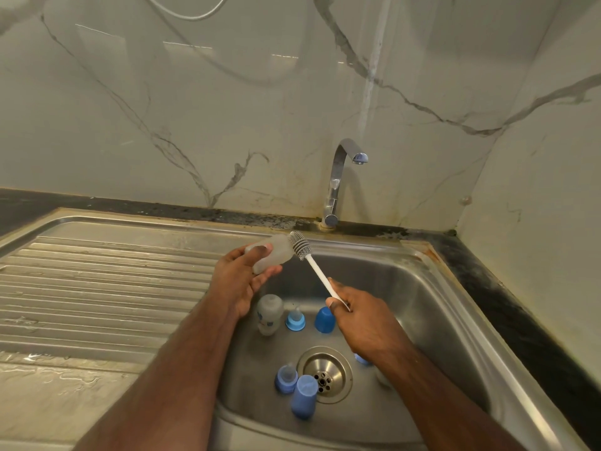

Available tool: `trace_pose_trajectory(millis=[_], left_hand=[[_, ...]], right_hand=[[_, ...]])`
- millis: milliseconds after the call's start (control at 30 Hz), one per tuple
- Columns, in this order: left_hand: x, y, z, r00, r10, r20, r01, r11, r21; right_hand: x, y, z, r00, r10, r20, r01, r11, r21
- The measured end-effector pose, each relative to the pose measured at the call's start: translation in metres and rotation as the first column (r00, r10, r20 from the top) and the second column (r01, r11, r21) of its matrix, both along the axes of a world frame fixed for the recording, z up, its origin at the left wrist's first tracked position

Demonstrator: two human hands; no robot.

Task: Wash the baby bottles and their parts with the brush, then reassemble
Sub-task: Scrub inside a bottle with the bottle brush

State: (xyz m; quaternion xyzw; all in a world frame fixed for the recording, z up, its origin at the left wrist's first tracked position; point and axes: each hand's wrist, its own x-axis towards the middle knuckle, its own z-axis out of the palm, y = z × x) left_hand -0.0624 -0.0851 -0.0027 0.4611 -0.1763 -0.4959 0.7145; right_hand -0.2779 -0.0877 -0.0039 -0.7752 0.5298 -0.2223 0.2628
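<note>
Over the steel sink the left hand holds a cloudy, clear baby bottle, fingers and thumb curled round its body, with the bottle lying on its side and its open end turned toward the right. The right hand grips the lower end of a brush by its white handle; the grey bristled head sits right at the mouth of the held bottle, touching or nearly touching the rim, and it is hard to say whether any of the head is inside.

Down in the basin a second bottle stands upright near the left wall. Just to its right sits a light blue ring with a nipple, and beside that a darker blue cap, open end down. Nearer the camera, left of the drain, is another blue ring and nipple, and touching it a second blue cap that overlaps the drain's edge. A small blue piece shows just under the right wrist, mostly hidden.

The tap stands behind the basin against the marble wall, with no water running from its spout. The ribbed draining board stretches away to the left.
</note>
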Motion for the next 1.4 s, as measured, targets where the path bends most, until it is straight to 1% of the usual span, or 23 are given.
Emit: trace_pose_trajectory(millis=[133,333,433,533,667,800,900,967,1000,1200,1267,1400], left_hand=[[-0.003,0.000,-0.002,0.998,-0.060,0.009,0.059,0.997,0.050],[-0.004,-0.002,-0.002,0.993,-0.097,-0.069,0.102,0.992,0.069],[-0.006,-0.003,-0.002,0.991,-0.113,-0.070,0.119,0.988,0.094],[-0.006,-0.002,-0.002,0.992,-0.109,-0.062,0.114,0.990,0.084],[-0.009,-0.002,-0.002,0.989,-0.133,0.063,0.131,0.991,0.039],[-0.011,-0.003,0.000,0.980,-0.095,0.177,0.095,0.995,0.004],[-0.013,-0.001,-0.001,0.980,-0.076,0.182,0.077,0.997,0.003],[-0.015,0.000,-0.002,0.977,-0.082,0.198,0.077,0.997,0.031],[-0.016,0.000,-0.002,0.979,-0.075,0.189,0.067,0.997,0.048],[-0.002,-0.003,-0.002,0.999,0.049,0.011,-0.050,0.993,0.109],[-0.001,-0.002,-0.003,0.999,0.042,-0.032,-0.037,0.991,0.125],[-0.006,-0.002,-0.001,0.998,-0.026,-0.063,0.036,0.987,0.155]], right_hand=[[0.001,-0.004,0.000,1.000,-0.015,0.024,0.016,1.000,-0.010],[0.006,-0.009,0.001,0.998,-0.009,0.055,0.012,0.999,-0.049],[0.003,-0.009,0.000,0.999,-0.012,0.042,0.013,0.999,-0.029],[0.000,-0.010,-0.002,0.999,-0.024,0.039,0.024,1.000,-0.004],[-0.002,-0.011,-0.003,0.999,-0.041,0.008,0.040,0.999,0.013],[-0.002,-0.009,-0.002,0.999,-0.046,0.003,0.046,0.999,0.009],[0.000,-0.009,0.000,0.998,-0.051,0.039,0.051,0.999,-0.001],[0.001,-0.008,0.001,0.998,-0.057,0.041,0.057,0.998,-0.014],[0.001,-0.008,0.001,0.998,-0.053,0.030,0.054,0.998,-0.022],[0.000,-0.002,-0.002,1.000,0.005,-0.031,-0.005,1.000,0.004],[0.000,-0.001,-0.003,0.999,0.013,-0.044,-0.013,1.000,0.000],[0.002,-0.006,-0.001,1.000,-0.014,0.011,0.014,0.999,-0.033]])
